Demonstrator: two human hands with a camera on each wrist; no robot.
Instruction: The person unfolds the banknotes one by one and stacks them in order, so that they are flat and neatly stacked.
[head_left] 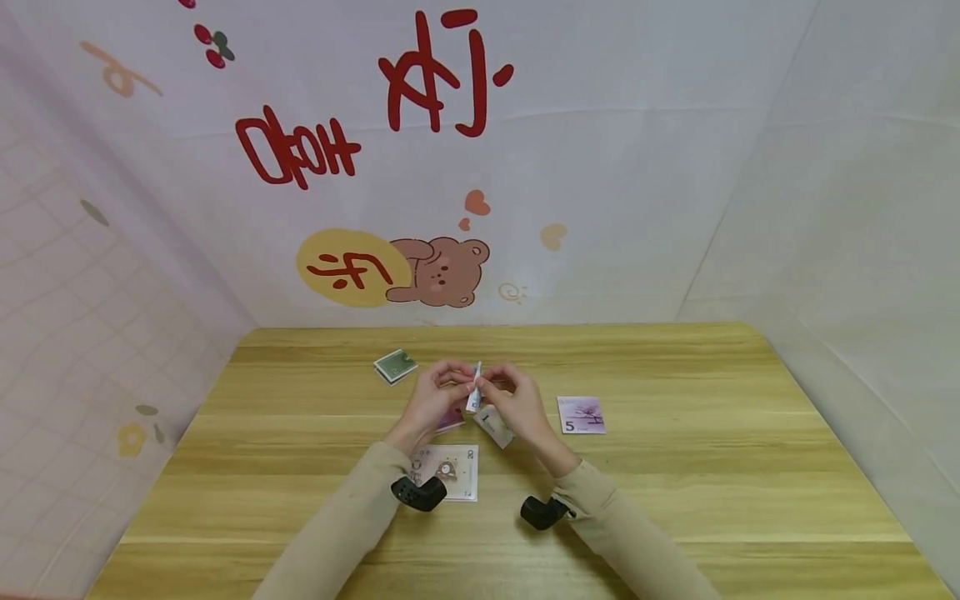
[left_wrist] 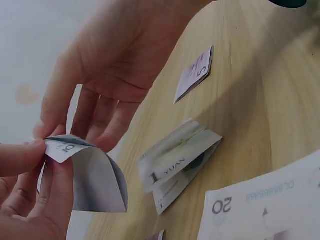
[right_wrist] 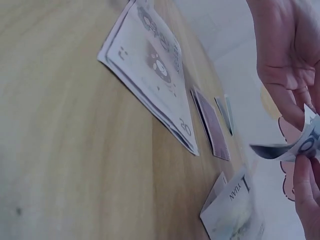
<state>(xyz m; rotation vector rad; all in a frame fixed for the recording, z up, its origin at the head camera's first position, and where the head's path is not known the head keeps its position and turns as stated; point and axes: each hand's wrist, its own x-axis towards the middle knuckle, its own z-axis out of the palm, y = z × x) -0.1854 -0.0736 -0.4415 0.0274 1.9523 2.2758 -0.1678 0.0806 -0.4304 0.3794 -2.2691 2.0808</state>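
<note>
Before me both hands meet at a blue-grey paper note (head_left: 474, 400), bent into a curve; the left wrist view shows a 10 on its corner (left_wrist: 67, 148). My left hand (head_left: 437, 393) pinches it between thumb and fingers from one side. From the other side my right hand (head_left: 520, 407) pinches its edge with thumb and fingertips. Just under the hands lies a folded 1 yuan note (left_wrist: 180, 155), its halves partly sprung apart. A purple note (head_left: 452, 419) shows partly from beneath the left hand.
Nearer me lies a stack of pale notes marked 20 (head_left: 461, 473), partly behind the left sleeve. A folded green note (head_left: 395, 365) is at the back left. To the right sits a purple 5 note (head_left: 581, 415). White printed cloth (head_left: 615, 167) hangs behind the wooden table (head_left: 675, 483).
</note>
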